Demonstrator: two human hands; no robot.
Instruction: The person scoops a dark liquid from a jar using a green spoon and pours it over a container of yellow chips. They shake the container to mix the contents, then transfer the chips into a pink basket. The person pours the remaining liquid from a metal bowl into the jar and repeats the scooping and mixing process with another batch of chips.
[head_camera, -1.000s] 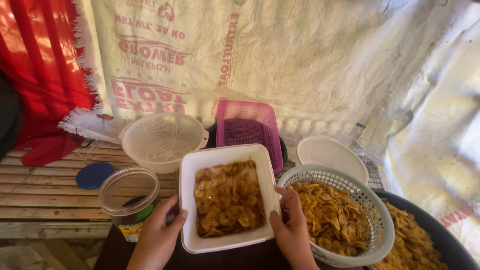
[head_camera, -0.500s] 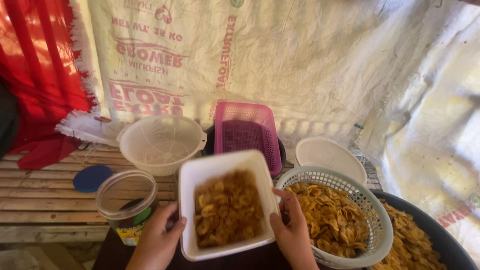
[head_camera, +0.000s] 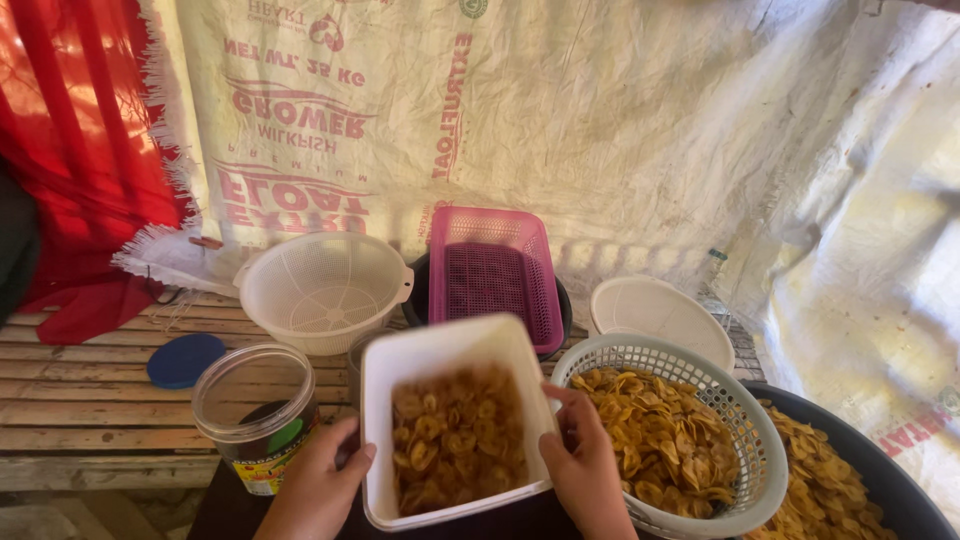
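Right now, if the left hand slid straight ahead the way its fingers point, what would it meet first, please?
Probably the clear plastic jar, just ahead of the left hand, which grips the white container; depth is unclear.

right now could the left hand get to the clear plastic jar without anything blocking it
Probably yes. The left hand grips the white tub of chips, and the open clear jar stands right beside it with nothing between; it would have to let go of the tub first.
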